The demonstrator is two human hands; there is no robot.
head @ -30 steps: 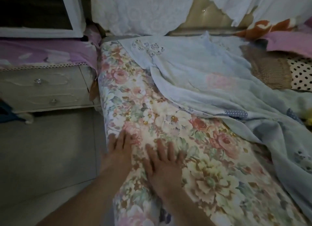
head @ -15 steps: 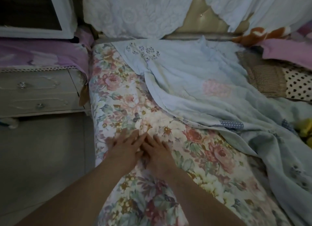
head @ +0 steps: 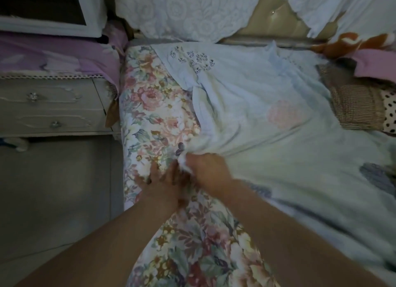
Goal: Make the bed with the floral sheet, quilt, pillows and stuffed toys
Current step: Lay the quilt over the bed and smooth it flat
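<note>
Grips a bunched edge of the pale blue quilt [head: 267,89] in the clenched right hand [head: 209,172], presses the left hand [head: 162,184] flat with fingers spread on the floral sheet [head: 154,106] just beside it, quilt spreading beyond and right of both hands, nightstand [head: 53,106] off to the left.

Two bare forearms show, the left arm [head: 102,250] and the right arm [head: 289,233]; each is uncovered from the wrist to the bottom edge of the view; the left hand [head: 159,186] and right hand [head: 209,173] are bare too; dim light and blur hide the nails and finer marks.
</note>
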